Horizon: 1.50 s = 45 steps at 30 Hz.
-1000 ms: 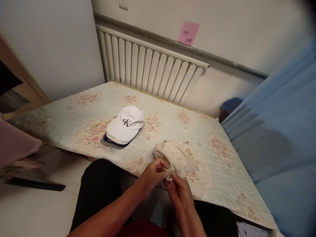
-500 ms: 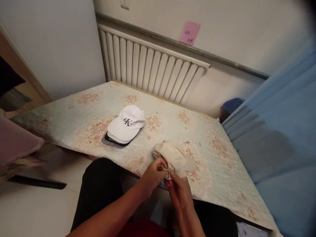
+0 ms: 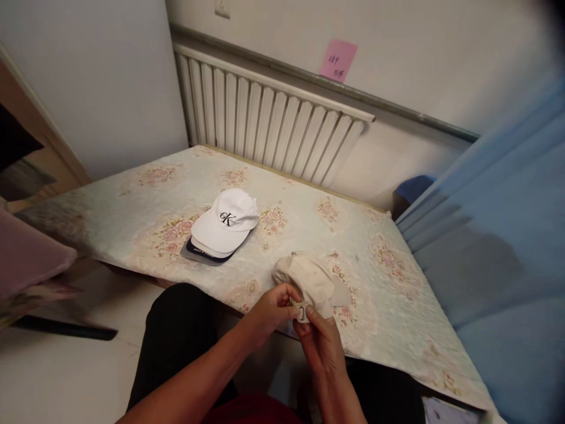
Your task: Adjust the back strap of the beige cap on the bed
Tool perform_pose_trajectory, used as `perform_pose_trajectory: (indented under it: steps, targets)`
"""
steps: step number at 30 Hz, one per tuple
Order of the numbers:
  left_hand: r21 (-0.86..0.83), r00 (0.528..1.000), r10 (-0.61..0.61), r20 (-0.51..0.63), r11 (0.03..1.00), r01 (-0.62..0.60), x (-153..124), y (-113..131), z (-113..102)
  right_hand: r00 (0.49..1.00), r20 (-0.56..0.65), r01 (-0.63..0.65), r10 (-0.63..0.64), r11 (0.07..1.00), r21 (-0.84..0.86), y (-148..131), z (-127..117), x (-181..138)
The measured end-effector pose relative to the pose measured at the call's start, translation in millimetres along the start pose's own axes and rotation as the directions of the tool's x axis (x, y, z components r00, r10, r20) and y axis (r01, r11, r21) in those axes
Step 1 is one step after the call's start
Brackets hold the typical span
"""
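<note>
A cream cap (image 3: 309,281) lies crumpled at the near edge of the floral-covered table (image 3: 145,200). My left hand (image 3: 271,309) pinches the strap at the back of the cap. My right hand (image 3: 322,344) pinches the same strap at its small metal buckle (image 3: 302,312). Both hands meet just off the table's front edge. Farther back on the table, a white cap with a black logo (image 3: 227,221) rests on top of a stack of other caps, a dark one lowest.
A white radiator (image 3: 265,121) runs along the back wall under a pink sticky note (image 3: 338,60). Blue fabric (image 3: 498,247) hangs at the right. My dark-trousered knee (image 3: 176,335) is below the table edge. A pink cushion (image 3: 26,259) sits at the left.
Both hands keep pinching the strap and buckle with only small finger shifts. The caps have not moved.
</note>
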<state>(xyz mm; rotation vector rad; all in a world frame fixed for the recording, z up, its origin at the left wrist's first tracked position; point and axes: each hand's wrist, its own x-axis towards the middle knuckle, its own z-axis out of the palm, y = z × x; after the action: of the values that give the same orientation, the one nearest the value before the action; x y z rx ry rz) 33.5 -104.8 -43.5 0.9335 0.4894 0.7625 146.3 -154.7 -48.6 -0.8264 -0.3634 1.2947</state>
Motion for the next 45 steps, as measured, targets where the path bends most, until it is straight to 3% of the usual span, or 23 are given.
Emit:
perform_pose_trajectory:
  steps: [13, 20, 31, 40, 45]
  targets:
    - [-0.009, 0.998, 0.013, -0.065, 1.0, -0.014, -1, -1, 9, 1.0, 0.029, 0.006, -0.005, 0.999, -0.038, 4, -3, 1]
    - [-0.024, 1.0, -0.007, 0.017, 1.0, 0.008, -3, 1, -1, 1.0, -0.006, -0.004, 0.004, 1.0, 0.025, 1, 1, -1]
    - [0.009, 0.996, 0.015, -0.091, 1.0, -0.015, -3, 2, 5, 1.0, 0.003, -0.001, 0.0, 1.0, 0.021, 1, 4, 0]
    - [0.043, 0.994, 0.018, -0.112, 0.999, -0.013, 0, -3, 6, 1.0, 0.022, 0.0, -0.001, 1.0, 0.025, 6, -1, 1]
    - [0.078, 0.998, 0.007, -0.059, 0.997, -0.003, -2, 2, -1, 1.0, -0.007, -0.015, 0.015, 1.0, 0.004, 2, 1, 0]
